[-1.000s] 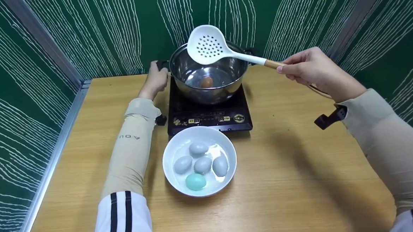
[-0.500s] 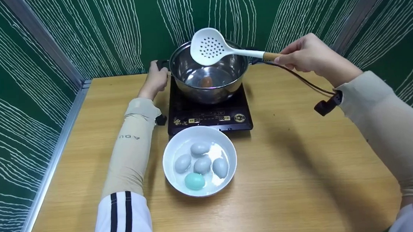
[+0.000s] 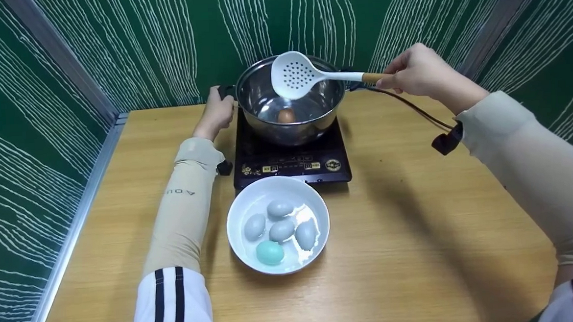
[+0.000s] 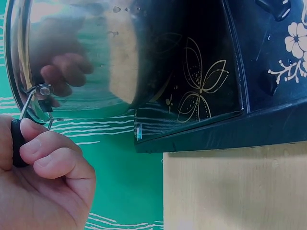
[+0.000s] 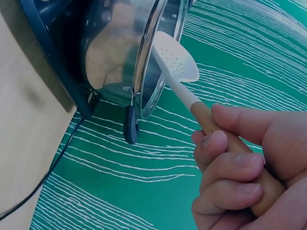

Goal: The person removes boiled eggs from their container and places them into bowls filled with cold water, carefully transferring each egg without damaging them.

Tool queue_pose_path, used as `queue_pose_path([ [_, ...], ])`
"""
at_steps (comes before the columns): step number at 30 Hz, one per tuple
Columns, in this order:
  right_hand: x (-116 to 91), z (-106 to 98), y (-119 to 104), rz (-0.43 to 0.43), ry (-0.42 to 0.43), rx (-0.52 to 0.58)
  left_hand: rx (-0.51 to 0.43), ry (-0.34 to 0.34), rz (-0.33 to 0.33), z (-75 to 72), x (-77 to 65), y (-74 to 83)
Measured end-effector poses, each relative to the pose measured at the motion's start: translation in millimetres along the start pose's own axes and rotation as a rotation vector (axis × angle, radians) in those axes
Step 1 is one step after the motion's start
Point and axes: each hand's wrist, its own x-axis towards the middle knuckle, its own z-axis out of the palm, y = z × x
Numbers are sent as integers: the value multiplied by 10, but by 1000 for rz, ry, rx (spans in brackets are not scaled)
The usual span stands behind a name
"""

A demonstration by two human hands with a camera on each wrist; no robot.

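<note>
My left hand (image 3: pixel 216 111) grips the black side handle (image 4: pixel 18 143) of a steel pot (image 3: pixel 290 131), fingers curled round it. In my right hand (image 3: pixel 417 73) is a white slotted skimmer (image 3: pixel 294 74), held by its wooden handle (image 5: pixel 205 118). The skimmer's perforated head hangs over the pot's opening, and its bowl carries nothing that shows. One brown egg (image 3: pixel 286 115) lies on the pot's bottom. The pot's other black handle (image 5: pixel 130 125) is free in the right wrist view.
Under the pot is a black induction cooker (image 3: pixel 292 168), its cord (image 3: pixel 411 106) running right. Before it stands a white bowl (image 3: pixel 237 252) with several pale blue eggs (image 3: pixel 281 230) and one turquoise egg (image 3: pixel 269 252). Green walls (image 3: pixel 216 42) close in the wooden table (image 3: pixel 395 273).
My right hand has moved left, and the skimmer's head has come down and slightly right, nearer the pot's opening. My left hand keeps its grip on the pot handle.
</note>
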Motion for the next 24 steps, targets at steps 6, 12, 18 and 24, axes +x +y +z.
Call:
queue_pose_path([
  [6,26,7,-18,-70,30,-111,-46,14,29,-3,86,-72],
  [12,52,12,-35,-84,24,-158,-61,31,63,-22,305,-247],
  [18,84,21,-72,-78,14,-201,-54,21,48,-20,257,-201],
  [24,112,106,-98,-85,22,-219,-29,7,17,12,42,-32],
])
